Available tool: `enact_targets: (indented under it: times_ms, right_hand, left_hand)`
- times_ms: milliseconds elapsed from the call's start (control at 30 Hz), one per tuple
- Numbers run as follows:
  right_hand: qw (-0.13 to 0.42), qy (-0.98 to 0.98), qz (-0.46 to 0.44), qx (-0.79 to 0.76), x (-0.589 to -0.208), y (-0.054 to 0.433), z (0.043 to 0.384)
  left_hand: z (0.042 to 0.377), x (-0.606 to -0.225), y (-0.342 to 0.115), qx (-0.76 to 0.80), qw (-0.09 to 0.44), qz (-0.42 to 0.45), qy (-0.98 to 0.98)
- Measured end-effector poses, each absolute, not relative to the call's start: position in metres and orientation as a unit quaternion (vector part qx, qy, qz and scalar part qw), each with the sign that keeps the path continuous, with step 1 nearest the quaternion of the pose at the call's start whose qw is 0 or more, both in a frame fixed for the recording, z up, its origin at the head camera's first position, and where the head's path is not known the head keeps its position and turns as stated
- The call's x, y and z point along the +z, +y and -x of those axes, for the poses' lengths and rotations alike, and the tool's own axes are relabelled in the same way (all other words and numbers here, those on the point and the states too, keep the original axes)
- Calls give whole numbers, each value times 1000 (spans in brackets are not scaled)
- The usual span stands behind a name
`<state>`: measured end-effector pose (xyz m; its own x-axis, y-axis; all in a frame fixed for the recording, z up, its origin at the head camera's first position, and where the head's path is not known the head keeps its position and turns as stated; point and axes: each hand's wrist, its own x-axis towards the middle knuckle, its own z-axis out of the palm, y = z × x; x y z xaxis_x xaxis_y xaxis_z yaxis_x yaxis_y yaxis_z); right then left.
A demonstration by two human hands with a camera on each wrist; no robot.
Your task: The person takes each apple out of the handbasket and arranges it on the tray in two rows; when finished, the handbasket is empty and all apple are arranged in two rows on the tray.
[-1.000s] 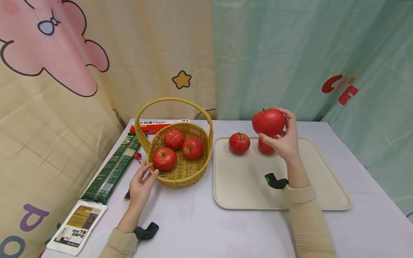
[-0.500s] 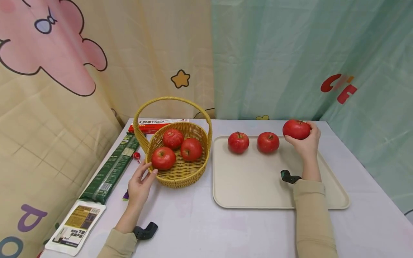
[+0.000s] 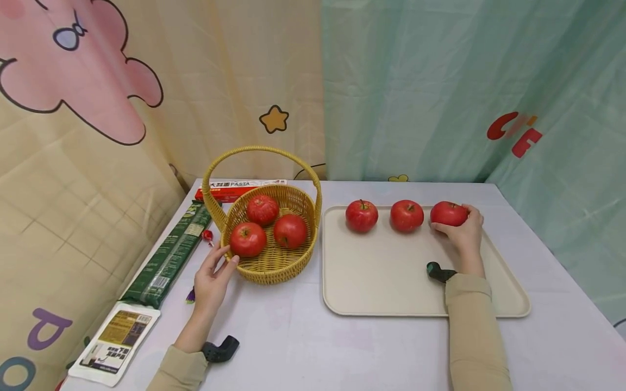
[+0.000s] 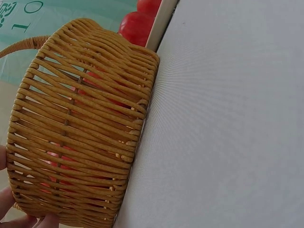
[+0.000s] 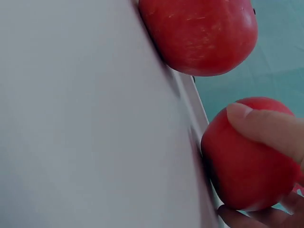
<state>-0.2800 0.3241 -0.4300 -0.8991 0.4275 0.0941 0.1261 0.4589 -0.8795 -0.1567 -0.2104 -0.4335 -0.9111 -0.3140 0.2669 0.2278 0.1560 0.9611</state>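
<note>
My right hand (image 3: 465, 234) holds a red apple (image 3: 446, 214) at the far right corner of the beige tray (image 3: 386, 277). In the right wrist view the thumb lies across that apple (image 5: 251, 161) and the fingertips reach beneath it, low at the tray surface. Two more apples, a left one (image 3: 361, 216) and a middle one (image 3: 407, 216), sit in a row beside it. My left hand (image 3: 211, 279) grips the near left rim of a yellow woven basket (image 3: 274, 276). Inside lie three red apples (image 3: 248, 239). The left wrist view shows the basket's wall (image 4: 80, 133) with fingertips at its rim.
Left of the basket lie a green long packet (image 3: 168, 260), a white pouch (image 3: 114, 345) and a small red-wrapped candy (image 3: 207, 236). A red and white pasta box (image 3: 227, 191) is behind it. The basket's tall handle (image 3: 259, 147) arches overhead. Curtains enclose the table's back and sides.
My right hand has carried the apple rightward past the other two, then lowered it to the tray's far right corner. The left hand stays on the basket rim.
</note>
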Motion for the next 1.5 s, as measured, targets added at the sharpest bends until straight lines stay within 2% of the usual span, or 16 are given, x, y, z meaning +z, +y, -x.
enact_targets:
  times_ms: [200,333,500,667,933,1133,1300,1500]
  right_hand:
    - [147,-869,163,443,-424,325,280]
    - [150,-884,169,409,-402,317,276]
    - [220,-855,134,450,-356,285,259]
    - [262,-804,17,534,-323,231,242]
    - [186,-733,-218,617,-309,153,227]
    - [103,-744,-328,573,-322,100,232]
    - [31,-781,-362,508,-342,61,244]
    - [7,-834,-381,399,-366,29,262]
  left_hand:
    - [157,-433,-211,-648,211,-30,-731]
    - [157,-433,-211,-649,208,-34,-731]
    - [158,-436,-211,-652,213,-29,-727]
    - [159,-438,-211,-657,217,-21,-721]
    - [158,-435,-211,-655,211,-24,-725]
    - [158,-435,-211,-650,213,-28,-729]
    - [158,-436,-210,-650,213,-31,-729]
    - [158,-436,-211,-654,215,-25,-725]
